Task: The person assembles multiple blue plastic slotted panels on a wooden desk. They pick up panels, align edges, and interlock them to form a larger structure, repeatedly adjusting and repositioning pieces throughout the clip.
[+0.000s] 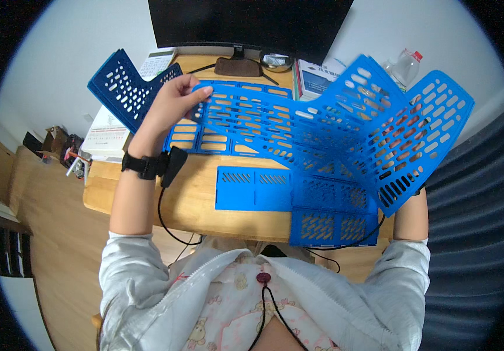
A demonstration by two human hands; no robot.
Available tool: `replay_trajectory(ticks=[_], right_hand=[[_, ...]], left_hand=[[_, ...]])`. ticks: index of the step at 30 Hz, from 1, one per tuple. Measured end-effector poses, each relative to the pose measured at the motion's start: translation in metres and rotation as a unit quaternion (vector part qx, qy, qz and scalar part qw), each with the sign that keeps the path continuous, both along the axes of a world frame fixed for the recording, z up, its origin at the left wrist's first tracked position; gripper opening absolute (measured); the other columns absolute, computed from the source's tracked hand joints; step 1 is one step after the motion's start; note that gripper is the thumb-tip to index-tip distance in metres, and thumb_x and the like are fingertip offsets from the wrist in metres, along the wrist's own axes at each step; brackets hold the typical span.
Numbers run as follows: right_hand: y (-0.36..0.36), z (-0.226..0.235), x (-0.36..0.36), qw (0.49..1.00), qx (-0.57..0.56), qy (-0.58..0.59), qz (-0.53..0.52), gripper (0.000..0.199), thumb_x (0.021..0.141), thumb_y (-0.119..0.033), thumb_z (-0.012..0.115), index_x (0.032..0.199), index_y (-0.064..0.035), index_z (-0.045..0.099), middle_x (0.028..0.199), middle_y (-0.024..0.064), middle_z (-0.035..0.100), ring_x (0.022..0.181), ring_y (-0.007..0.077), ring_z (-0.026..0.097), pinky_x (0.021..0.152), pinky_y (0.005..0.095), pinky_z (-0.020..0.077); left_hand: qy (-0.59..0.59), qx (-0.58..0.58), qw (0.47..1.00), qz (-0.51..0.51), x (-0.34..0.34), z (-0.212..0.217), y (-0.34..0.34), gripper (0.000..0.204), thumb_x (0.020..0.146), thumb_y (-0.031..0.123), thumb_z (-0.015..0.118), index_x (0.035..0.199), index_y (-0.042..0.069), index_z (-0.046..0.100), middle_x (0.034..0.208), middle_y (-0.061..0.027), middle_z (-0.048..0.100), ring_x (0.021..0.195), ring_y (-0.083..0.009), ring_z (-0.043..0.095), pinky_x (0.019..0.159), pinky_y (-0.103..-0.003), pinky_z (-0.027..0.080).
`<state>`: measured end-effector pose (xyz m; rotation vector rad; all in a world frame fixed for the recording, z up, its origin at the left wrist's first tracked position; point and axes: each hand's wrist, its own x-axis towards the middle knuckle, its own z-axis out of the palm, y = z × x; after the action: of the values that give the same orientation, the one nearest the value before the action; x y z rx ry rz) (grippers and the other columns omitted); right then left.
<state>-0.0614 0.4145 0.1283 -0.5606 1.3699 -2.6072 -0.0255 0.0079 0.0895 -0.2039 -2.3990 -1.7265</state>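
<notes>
Head view: left hand [173,102] pinched the long blue panel's [252,120] far-left end; right hand [407,143], fingers clamped behind fanned panels [416,126], needed a steady, level hold.

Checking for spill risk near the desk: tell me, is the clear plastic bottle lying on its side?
No, the clear plastic bottle stands upright with its red cap on top, behind the blue slotted panels.

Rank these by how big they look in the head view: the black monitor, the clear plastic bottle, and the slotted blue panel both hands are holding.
1. Slotted blue panel, though it is nearest the camera, which inflates it.
2. Black monitor, cut off by the frame's top edge.
3. Clear plastic bottle, clearly smallest.
</notes>
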Motion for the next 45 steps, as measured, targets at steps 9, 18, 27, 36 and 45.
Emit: replay_trajectory(ticks=[9,18,27,36,45], right_hand=[[0.031,-0.02,-0.015,0.989,0.066,0.071,0.109,0.058,0.094,-0.047,0.024,0.123,0.0016,0.034,0.073,0.0137,0.055,0.059,0.0171,0.06,0.046,0.0261,0.0509],[0.019,-0.021,-0.003,0.987,0.108,0.068,0.1,0.051,0.094,-0.04,0.03,0.121,0.0029,0.035,0.066,0.0084,0.051,0.051,0.0122,0.047,0.047,0.02,0.0399],[0.031,-0.023,-0.016,0.974,0.072,0.153,0.148,0.058,0.094,-0.041,0.031,0.131,0.0026,0.022,0.081,0.0175,0.054,0.066,0.0214,0.06,0.06,0.0335,0.0537],[0.013,0.0,-0.003,0.941,0.255,0.095,-0.204,0.026,0.095,-0.027,0.041,0.106,-0.0048,0.048,0.075,-0.0008,0.048,0.059,0.0057,0.04,0.055,0.02,0.0372],[0.011,-0.007,-0.04,0.92,0.347,0.044,-0.178,0.014,0.092,-0.017,0.048,0.092,-0.0046,0.052,0.063,-0.005,0.045,0.045,0.0029,0.036,0.043,0.0178,0.0341]], left_hand=[[-0.032,0.032,0.996,0.078,0.021,-0.007,-0.009,0.016,0.085,0.022,0.062,0.08,0.009,0.055,0.071,0.0026,0.06,0.061,-0.0007,0.051,0.05,-0.012,0.034],[0.022,0.048,0.995,0.089,0.037,-0.024,-0.021,0.016,0.085,0.017,0.061,0.076,0.008,0.052,0.069,0.0026,0.057,0.06,-0.002,0.048,0.053,-0.016,0.035],[-0.003,0.062,0.989,0.137,0.055,-0.04,-0.03,0.02,0.084,0.02,0.063,0.073,0.008,0.05,0.066,-0.0006,0.062,0.041,-0.0002,0.04,0.032,-0.015,0.027],[-0.015,0.099,0.982,0.161,0.059,-0.046,-0.03,0.017,0.087,0.02,0.059,0.076,0.009,0.051,0.065,0.0003,0.061,0.04,-0.0009,0.04,0.033,-0.015,0.029],[-0.015,0.112,0.98,0.164,0.06,-0.048,-0.03,0.014,0.088,0.019,0.057,0.082,0.008,0.052,0.063,0.0025,0.059,0.039,-0.0004,0.039,0.032,-0.015,0.026]])
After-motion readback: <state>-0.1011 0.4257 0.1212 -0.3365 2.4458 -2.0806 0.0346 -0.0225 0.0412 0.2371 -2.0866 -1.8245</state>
